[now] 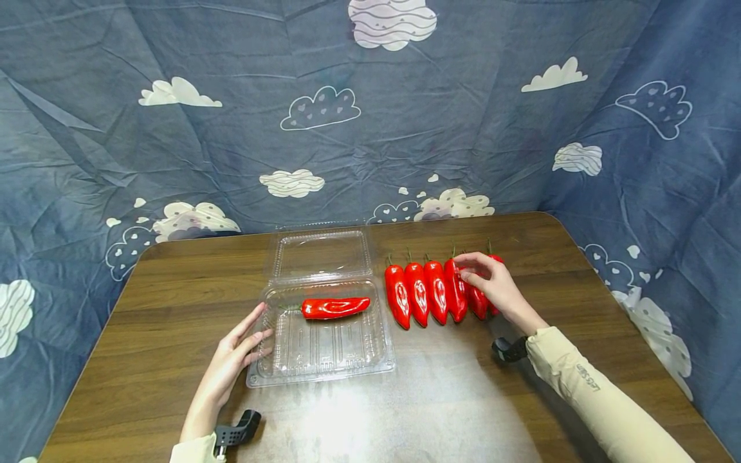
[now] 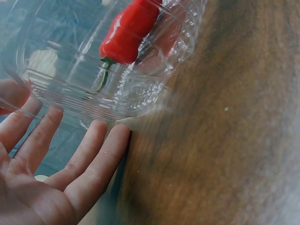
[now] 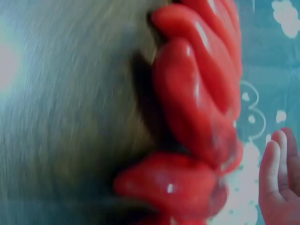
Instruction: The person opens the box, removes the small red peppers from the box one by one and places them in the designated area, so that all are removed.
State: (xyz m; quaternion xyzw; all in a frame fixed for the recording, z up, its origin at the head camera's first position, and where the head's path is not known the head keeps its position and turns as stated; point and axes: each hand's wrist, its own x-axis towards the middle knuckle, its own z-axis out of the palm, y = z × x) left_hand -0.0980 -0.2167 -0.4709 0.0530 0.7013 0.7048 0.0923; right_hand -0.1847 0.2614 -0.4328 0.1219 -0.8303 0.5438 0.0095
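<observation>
A clear plastic clamshell container lies with its lid folded back. Inside its base, near the hinge, is one red chili pepper, its green stem pointing left. My left hand is at the container's left side, its outstretched fingers touching the wall. Right of the container, several red chili peppers stand in a row, stems toward the back. My right hand reaches over the row's right end, fingertips close to the fourth pepper from the left. The right wrist view shows its fingers straight.
All of this lies on a brown wooden table with rounded back corners. Behind and beside it hangs a blue cloth printed with clouds. A black wrist strap hangs below the right sleeve, another by the left.
</observation>
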